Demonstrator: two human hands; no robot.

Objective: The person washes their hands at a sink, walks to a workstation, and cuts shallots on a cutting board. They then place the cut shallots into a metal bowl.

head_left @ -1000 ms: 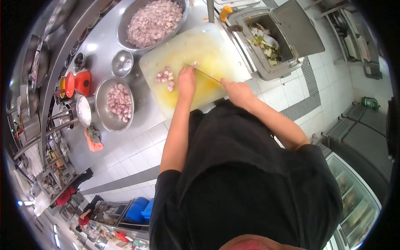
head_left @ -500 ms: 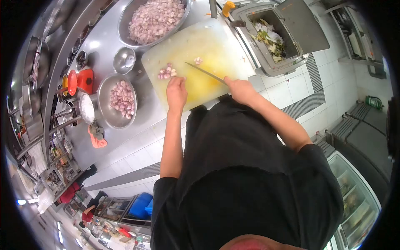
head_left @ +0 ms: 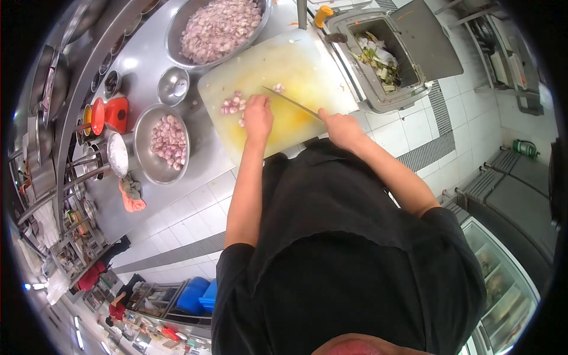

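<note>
My right hand (head_left: 342,128) grips the handle of a knife (head_left: 294,102), its blade slanting up and left over the yellow-stained white cutting board (head_left: 248,68). My left hand (head_left: 258,118) hovers at the board with its fingers curled together, close to the blade's tip; what they pinch, if anything, is hidden. Beside it lies a small cluster of peeled shallots (head_left: 232,105), with another at the edge of the hand. A few cut shallot pieces (head_left: 278,87) sit just past the knife tip.
Left of the board stand a bowl of whole shallots (head_left: 141,139), a small metal bowl (head_left: 173,86) and a red kitchen scale (head_left: 118,115). A large bowl (head_left: 171,44) of cut shallots is behind. An open waste bin (head_left: 378,100) adjoins the board's right side.
My left hand has moved up and right across the board, nearer the knife tip. The right hand and knife have barely moved. The whole view has shifted slightly left.
</note>
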